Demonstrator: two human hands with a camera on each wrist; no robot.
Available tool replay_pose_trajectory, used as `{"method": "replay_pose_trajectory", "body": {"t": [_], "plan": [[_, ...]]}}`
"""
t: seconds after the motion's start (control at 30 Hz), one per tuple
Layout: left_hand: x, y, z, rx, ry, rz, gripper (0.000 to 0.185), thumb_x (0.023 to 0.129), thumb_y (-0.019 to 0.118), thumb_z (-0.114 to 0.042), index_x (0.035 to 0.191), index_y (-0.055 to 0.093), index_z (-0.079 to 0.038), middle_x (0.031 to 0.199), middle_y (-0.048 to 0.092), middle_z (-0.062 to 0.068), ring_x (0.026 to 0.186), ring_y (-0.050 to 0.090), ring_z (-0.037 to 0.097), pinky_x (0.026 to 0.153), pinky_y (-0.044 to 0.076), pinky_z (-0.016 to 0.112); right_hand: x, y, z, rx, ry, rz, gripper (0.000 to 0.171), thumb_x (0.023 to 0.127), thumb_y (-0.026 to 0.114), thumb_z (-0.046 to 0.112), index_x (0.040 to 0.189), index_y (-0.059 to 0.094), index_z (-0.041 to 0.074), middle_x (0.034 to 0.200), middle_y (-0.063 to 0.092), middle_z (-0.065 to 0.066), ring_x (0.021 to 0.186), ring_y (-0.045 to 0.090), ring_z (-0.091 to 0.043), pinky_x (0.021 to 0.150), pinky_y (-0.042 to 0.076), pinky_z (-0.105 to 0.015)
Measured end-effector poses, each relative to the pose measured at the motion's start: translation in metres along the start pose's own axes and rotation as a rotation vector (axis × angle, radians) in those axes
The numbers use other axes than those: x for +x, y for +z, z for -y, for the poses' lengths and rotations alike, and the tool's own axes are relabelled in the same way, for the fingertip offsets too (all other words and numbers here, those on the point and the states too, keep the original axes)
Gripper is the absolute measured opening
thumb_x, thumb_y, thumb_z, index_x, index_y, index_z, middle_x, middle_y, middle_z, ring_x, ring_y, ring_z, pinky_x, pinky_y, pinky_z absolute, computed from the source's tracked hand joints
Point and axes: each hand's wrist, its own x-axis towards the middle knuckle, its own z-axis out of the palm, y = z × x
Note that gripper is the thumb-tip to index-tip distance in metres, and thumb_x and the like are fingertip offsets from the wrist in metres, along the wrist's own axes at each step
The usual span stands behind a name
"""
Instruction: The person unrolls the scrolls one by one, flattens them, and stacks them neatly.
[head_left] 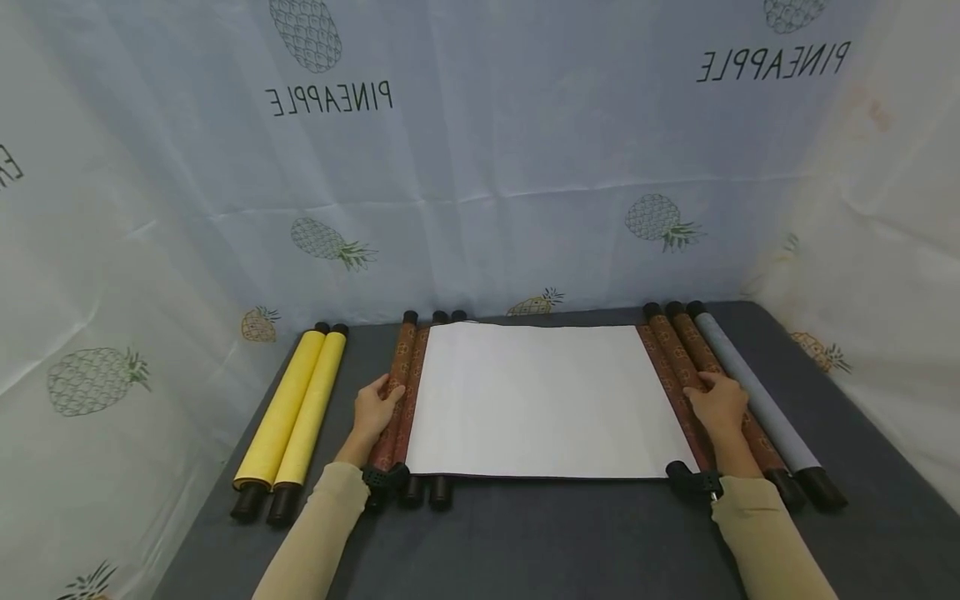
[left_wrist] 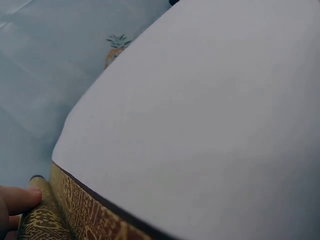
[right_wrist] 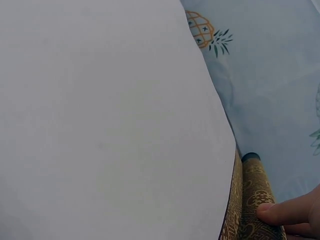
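A hanging scroll lies spread out, its blank white paper (head_left: 547,400) framed at each side by brown patterned brocade. My left hand (head_left: 377,410) grips the rolled brown left end (head_left: 402,358); in the left wrist view the thumb (left_wrist: 22,199) lies on top of this roll. On the opposite side my right hand (head_left: 718,407) holds the rolled right end (head_left: 670,350). The right wrist view shows that thumb (right_wrist: 280,212) on the roll, with other fingers partly hidden behind it.
Two yellow rolled scrolls (head_left: 311,417) lie at left. Beyond the right hand are another brown roll (head_left: 761,446) and a grey one (head_left: 750,383). Dark rod ends (head_left: 441,493) poke out under the paper. A pineapple-printed curtain (head_left: 480,150) backs the dark table (head_left: 555,542).
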Motion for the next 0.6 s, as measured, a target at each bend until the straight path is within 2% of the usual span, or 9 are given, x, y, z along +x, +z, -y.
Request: {"method": "replay_pose_trajectory", "body": {"t": [0.3,0.6], "plan": [[-0.003,-0.002,0.003,0.016,0.035,0.034,0.056,0.097,0.053,-0.011,0.145,0.032,0.009,0.147,0.038,0.031,0.135,0.042,0.044,0.106,0.042,0.053,-0.001,0.004,0.001,0.062,0.052,-0.014,0.045,0.090,0.058,0.006,0.133,0.051,-0.008,0.139,0.044,-0.037,0.130,0.030,-0.057,0.103,0.032,-0.066],[-0.011,-0.010,-0.003,-0.001,0.031,0.026,0.051,0.096,0.052,-0.007,0.143,0.039,0.008,0.145,0.042,0.031,0.133,0.045,0.042,0.106,0.043,0.051,-0.009,0.004,0.008,0.131,-0.013,-0.088,0.040,0.089,0.055,0.001,0.128,0.054,-0.010,0.134,0.049,-0.036,0.126,0.035,-0.055,0.102,0.028,-0.064]]}}
